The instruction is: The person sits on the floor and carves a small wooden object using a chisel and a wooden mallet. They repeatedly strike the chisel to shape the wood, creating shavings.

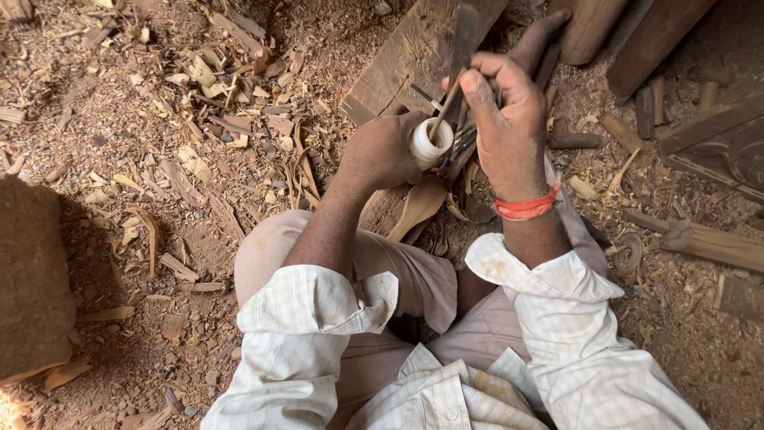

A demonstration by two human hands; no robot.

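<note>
Hands work close together over the lap: left hand (382, 151) grips a small white container (430, 143), right hand (505, 119) pinches a thin stick (446, 105) dipped into it, above a wooden plank (406, 56).

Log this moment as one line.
left hand: grips small white container | right hand: dips thin stick inside | ground: wood shavings

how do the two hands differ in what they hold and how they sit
The left hand wraps around a small white cup; the right hand pinches a thin stick dipped into it. The left is a closed fist, lower down; the right sits higher, fingers extended. Only the right wrist wears an orange band. Both have rolled-up checked sleeves.
</note>
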